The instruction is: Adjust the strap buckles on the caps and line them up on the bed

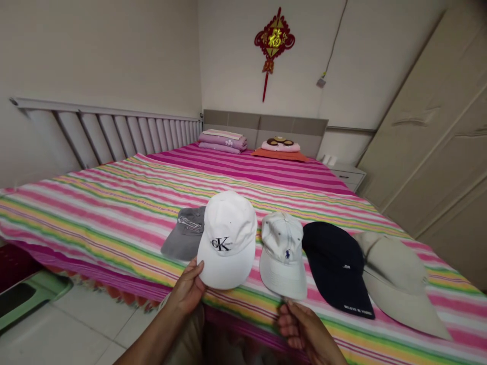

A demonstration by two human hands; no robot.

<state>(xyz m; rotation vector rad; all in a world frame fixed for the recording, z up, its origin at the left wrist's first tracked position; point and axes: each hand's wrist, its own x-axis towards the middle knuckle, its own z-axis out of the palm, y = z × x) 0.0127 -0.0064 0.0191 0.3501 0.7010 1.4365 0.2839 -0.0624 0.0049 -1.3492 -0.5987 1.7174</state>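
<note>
A white baseball cap (229, 230) with a black "CK" mark is in my left hand (189, 289), thumb on top of its brim's left edge. My right hand (299, 324) is closed, with its thumb at the front brim edge of an off-white cap (283, 253) bearing a small dark blue logo. That cap lies on the bed. Partly hidden behind the white cap is a grey cap (184, 233). To the right lie a navy cap (338, 263) with small lettering on its brim and a beige cap (399, 279), the two overlapping.
The caps are along the near side of a bed with a striped sheet (114, 203). Folded purple bedding (222, 142) and a pink pillow (280, 147) sit by the headboard (239, 121). A white railing (114, 132) runs along the left. A green stool (41, 291) stands at lower left.
</note>
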